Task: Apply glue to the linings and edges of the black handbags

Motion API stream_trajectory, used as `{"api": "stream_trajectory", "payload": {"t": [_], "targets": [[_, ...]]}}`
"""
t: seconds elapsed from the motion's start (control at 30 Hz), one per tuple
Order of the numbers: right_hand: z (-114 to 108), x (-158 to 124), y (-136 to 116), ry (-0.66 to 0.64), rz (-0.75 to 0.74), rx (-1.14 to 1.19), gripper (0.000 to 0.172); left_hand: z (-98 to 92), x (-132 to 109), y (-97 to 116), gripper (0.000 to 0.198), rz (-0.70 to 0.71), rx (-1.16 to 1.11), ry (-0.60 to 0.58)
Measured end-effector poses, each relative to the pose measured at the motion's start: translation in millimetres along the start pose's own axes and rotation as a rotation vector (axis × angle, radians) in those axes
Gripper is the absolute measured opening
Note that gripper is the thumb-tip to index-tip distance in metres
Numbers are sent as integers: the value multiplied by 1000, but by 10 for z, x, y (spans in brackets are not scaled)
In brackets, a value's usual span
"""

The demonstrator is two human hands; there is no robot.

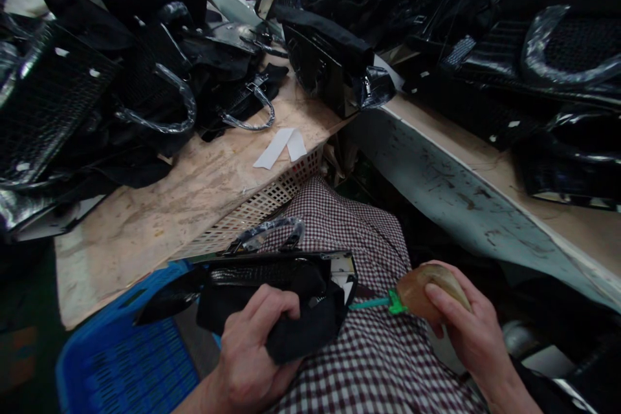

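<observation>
On my lap lies a black handbag (pixel 272 272) with a crocodile-like pattern and a plastic-wrapped handle. My left hand (pixel 252 349) is closed on the black cloth at its near side. A pale strip shows inside the bag's right end. To the right of it, my right hand (pixel 468 323) is wrapped round a brownish soft squeeze bottle (pixel 420 294) with a green collar and a thin teal nozzle. The nozzle points left, its tip close to the bag's right end; whether it touches, I cannot tell. The bottle's contents are hidden.
Black bags (pixel 160 71) are piled on the wooden table (pixel 145 220) ahead, beside a folded white strip (pixel 281 147). More lie on the right bench (pixel 485 162), whose grey side panel runs past my knees. A blue basket (pixel 130 362) stands at lower left; a cream basket (pixel 262 207) sits under the table.
</observation>
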State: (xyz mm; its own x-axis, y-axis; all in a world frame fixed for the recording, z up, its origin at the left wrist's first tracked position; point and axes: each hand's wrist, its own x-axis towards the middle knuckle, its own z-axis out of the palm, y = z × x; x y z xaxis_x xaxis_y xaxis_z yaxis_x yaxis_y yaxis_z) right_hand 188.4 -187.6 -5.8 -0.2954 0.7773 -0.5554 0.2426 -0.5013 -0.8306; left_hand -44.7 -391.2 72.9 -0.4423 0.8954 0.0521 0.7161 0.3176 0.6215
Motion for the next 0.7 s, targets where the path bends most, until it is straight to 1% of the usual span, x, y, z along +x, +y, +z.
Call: {"api": "stream_trajectory", "payload": {"t": [0.07, 0.17, 0.23, 0.3, 0.37, 0.43, 0.5, 0.53, 0.6, 0.63, 0.7], "targets": [[16, -27, -9, -15, 12, 65, 54, -6, -3, 2, 9, 6, -3, 7], [36, -58, -12, -94, 73, 220, 48, -12, 29, 1, 10, 26, 0, 35], [40, -56, -8, -141, 173, 397, 47, -15, 94, -1, 12, 59, 0, 58], [46, -40, -15, -154, 291, 628, 48, -25, 202, -9, 13, 89, 3, 102], [57, -28, -44, -172, 349, 863, 48, -52, 346, -33, 14, 145, 64, 164], [63, -33, -91, -212, 304, 1036, 43, -104, 510, -73, 20, 236, 216, 240], [50, -55, -140, -250, 194, 1120, 39, -187, 680, -108, 27, 320, 392, 317], [34, -70, -162, -264, 142, 1132, 39, -239, 765, -113, 28, 334, 458, 360], [-10, -102, -207, -270, 50, 1122, 42, -366, 931, -78, 26, 321, 551, 428], [-35, -117, -231, -261, 8, 1111, 43, -438, 1013, -35, 24, 295, 600, 433], [-84, -142, -290, -230, -73, 1105, 46, -592, 1181, 93, 24, 205, 719, 380]]}}
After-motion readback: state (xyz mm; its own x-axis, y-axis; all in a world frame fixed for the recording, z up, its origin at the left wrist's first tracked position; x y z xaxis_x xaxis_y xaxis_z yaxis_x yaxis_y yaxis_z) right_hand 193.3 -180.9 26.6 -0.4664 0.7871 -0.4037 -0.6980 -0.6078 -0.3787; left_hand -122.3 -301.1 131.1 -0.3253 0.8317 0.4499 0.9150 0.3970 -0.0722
